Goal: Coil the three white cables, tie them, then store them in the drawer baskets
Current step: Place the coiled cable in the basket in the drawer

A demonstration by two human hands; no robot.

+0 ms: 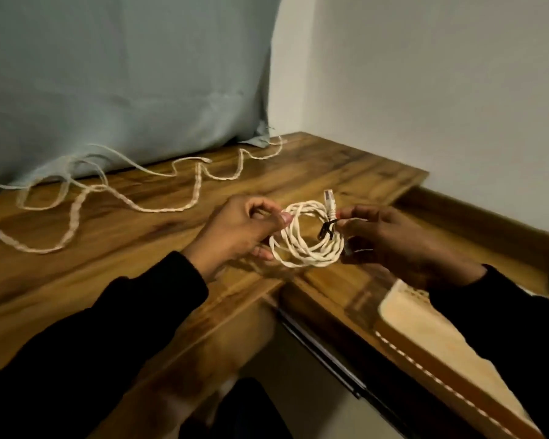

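The coiled white cable (305, 239) hung between both hands just above the near edge of the wooden table (114, 248), wound into several loops, with a black tie (326, 230) wrapped round the bundle on its right side. I saw its clear plug (329, 198) standing up from the top of the coil, just above the tie. The left hand (241, 231) gripped the coil's left side, its fingers (260, 205) curled round the loops and the thumb pressed against the strands. The right hand (390, 239) held the right side beside the tie, its fingers (352, 213) curled in on the coil; how far they closed on the tie itself I could not tell. Both arms wore dark sleeves (86, 343).

Loose white cables (133, 204) lay uncoiled in wavy runs across the far left of the table, well apart from the hands, reaching back to the pale blue-grey cloth (124, 74) that hung behind the table. At lower right an open drawer (330, 299) stood out from under the table, and a pale basket (425, 331) with a perforated wall sat in it. I could read no brand, label or writing anywhere on the cables, the plug or the basket.
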